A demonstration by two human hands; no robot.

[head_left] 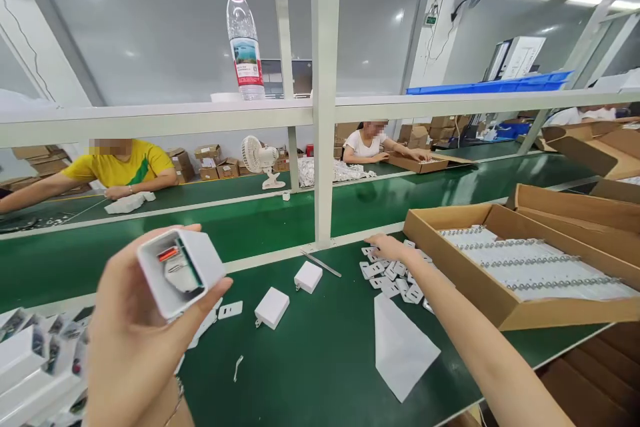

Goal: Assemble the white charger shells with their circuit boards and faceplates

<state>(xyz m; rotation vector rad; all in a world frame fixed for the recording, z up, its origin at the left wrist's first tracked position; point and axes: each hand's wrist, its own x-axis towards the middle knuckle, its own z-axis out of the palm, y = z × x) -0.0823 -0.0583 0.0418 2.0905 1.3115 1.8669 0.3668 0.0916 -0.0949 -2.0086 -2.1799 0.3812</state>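
Note:
My left hand [135, 340] is closed around a white plastic charger housing [207, 260], raised at the left with its open end toward me. Inside the housing a green circuit board and a red-orange part show. My right hand [393, 248] reaches over a pile of small white slotted plates [395, 277], index finger stretched out at the pile's far edge; its other fingers are partly hidden. Two closed white chargers, a nearer one [273, 307] and a farther one [308, 277], lie between my hands. Metal tweezers [323, 263] rest behind them.
At the left, several open white housings [35, 367] are heaped. A cardboard box [500, 307] with rows of white parts stands right. White paper [405, 347] lies on the green table [300, 373]. A post [324, 147] rises ahead; a bottle [245, 47] tops the shelf. Two co-workers sit opposite.

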